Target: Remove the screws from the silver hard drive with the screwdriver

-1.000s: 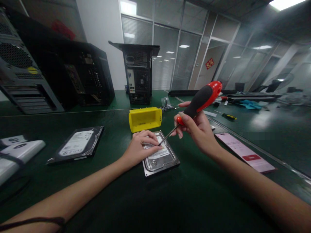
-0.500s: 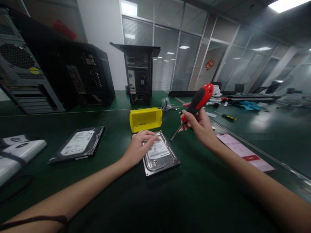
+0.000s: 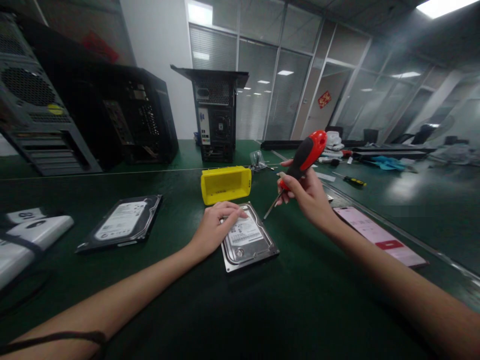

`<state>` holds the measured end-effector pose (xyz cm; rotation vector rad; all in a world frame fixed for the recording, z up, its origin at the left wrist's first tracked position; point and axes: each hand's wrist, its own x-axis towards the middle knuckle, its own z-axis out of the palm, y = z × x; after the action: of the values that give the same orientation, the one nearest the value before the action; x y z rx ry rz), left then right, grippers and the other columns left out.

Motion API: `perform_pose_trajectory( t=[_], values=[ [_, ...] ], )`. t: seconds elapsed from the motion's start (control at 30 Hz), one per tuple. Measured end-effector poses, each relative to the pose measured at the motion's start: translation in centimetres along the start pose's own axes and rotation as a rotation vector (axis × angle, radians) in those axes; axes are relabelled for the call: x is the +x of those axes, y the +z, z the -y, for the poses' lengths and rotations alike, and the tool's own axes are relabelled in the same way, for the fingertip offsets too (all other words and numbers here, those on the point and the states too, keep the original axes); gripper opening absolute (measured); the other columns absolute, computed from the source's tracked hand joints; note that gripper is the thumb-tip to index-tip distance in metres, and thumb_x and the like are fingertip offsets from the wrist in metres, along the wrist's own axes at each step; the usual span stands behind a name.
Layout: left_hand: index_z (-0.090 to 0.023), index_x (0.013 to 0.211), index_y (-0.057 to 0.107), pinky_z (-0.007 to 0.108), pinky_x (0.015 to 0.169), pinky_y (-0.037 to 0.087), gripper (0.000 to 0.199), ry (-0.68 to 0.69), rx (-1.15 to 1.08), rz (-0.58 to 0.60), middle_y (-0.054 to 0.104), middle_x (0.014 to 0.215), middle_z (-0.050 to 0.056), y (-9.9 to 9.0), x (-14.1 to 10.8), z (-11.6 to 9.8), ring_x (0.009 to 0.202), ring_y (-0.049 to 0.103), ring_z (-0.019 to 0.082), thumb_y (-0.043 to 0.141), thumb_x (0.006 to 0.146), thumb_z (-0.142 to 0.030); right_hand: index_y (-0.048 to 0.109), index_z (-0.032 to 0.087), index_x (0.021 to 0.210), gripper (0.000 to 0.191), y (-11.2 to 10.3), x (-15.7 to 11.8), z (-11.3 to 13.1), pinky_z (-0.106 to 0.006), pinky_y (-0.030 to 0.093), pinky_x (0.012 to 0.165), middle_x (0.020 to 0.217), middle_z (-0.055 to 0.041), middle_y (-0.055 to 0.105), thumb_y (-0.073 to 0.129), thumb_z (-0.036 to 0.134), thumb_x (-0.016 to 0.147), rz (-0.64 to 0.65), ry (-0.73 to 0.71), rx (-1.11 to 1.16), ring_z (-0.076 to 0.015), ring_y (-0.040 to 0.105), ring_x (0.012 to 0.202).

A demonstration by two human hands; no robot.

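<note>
A person's left hand (image 3: 217, 225) lies flat, fingers together, on the far left part of a silver hard drive (image 3: 247, 242) at the centre of a green table (image 3: 285, 310). The right hand (image 3: 305, 195) is closed around a red and black screwdriver (image 3: 302, 162), held in the air just right of the drive, tip pointing down toward it without touching. A yellow bin (image 3: 225, 184) stands just behind the drive. A second drive (image 3: 122, 227) lies well to the left, a pink sheet (image 3: 378, 241) to the right.
</note>
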<state>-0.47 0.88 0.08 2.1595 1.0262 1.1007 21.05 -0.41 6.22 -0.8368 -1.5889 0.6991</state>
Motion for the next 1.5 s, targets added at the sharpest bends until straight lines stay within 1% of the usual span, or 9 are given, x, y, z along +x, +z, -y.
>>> perform_pose_trajectory(
  t=[0.27,0.63,0.83,1.13,1.33,1.5],
  values=[
    [-0.023,0.084,0.073,0.035,0.081,0.047,0.026,0.0,-0.005,-0.018,0.067,0.098,0.005,-0.07,0.03,-0.08,0.095,0.06,0.021,0.048,0.089,-0.028,0.045,0.021,0.111,0.033,-0.14,-0.14,0.08,-0.025,0.046,0.047,0.07,0.003,0.056,0.058,0.036,0.084,0.002,-0.008,-0.018,-0.0086,0.056,0.05],
    [-0.022,0.085,0.073,0.037,0.083,0.046,0.026,-0.003,-0.006,-0.024,0.066,0.099,0.005,-0.08,-0.04,0.02,0.096,0.06,0.022,0.048,0.09,-0.028,0.042,0.021,0.109,0.033,-0.05,-0.08,-0.16,-0.024,0.045,0.047,0.071,0.003,0.055,0.058,0.037,0.084,0.006,-0.022,-0.023,-0.0093,0.058,0.05],
    [-0.022,0.084,0.073,0.036,0.082,0.046,0.026,0.002,-0.013,-0.029,0.067,0.098,0.005,-0.04,0.07,0.1,0.094,0.06,0.022,0.048,0.089,-0.027,0.043,0.021,0.109,0.032,-0.12,-0.13,-0.11,-0.025,0.046,0.048,0.071,0.0028,0.055,0.057,0.036,0.085,0.008,-0.028,-0.023,-0.0096,0.058,0.051],
    [-0.02,0.083,0.074,0.035,0.083,0.045,0.027,-0.019,-0.043,-0.029,0.066,0.098,0.007,-0.02,0.06,-0.15,0.094,0.06,0.022,0.048,0.088,-0.028,0.043,0.021,0.11,0.033,-0.07,-0.12,-0.22,-0.023,0.045,0.046,0.07,0.0033,0.055,0.058,0.034,0.084,0.006,-0.037,-0.02,-0.0087,0.057,0.049],
    [-0.021,0.083,0.074,0.036,0.083,0.044,0.027,-0.012,-0.048,-0.031,0.066,0.098,0.006,0.02,0.07,0.12,0.095,0.06,0.022,0.049,0.088,-0.027,0.042,0.021,0.11,0.032,-0.11,-0.14,-0.19,-0.023,0.046,0.047,0.072,0.003,0.056,0.057,0.034,0.085,0.01,-0.044,-0.034,-0.0089,0.058,0.051],
    [-0.021,0.083,0.074,0.036,0.083,0.044,0.027,-0.008,-0.052,-0.028,0.066,0.098,0.006,0.04,-0.02,0.22,0.095,0.059,0.022,0.048,0.089,-0.027,0.043,0.02,0.112,0.034,-0.11,-0.16,-0.2,-0.022,0.047,0.047,0.071,0.0028,0.055,0.057,0.033,0.085,0.006,-0.037,-0.024,-0.0086,0.058,0.05]
  ],
)
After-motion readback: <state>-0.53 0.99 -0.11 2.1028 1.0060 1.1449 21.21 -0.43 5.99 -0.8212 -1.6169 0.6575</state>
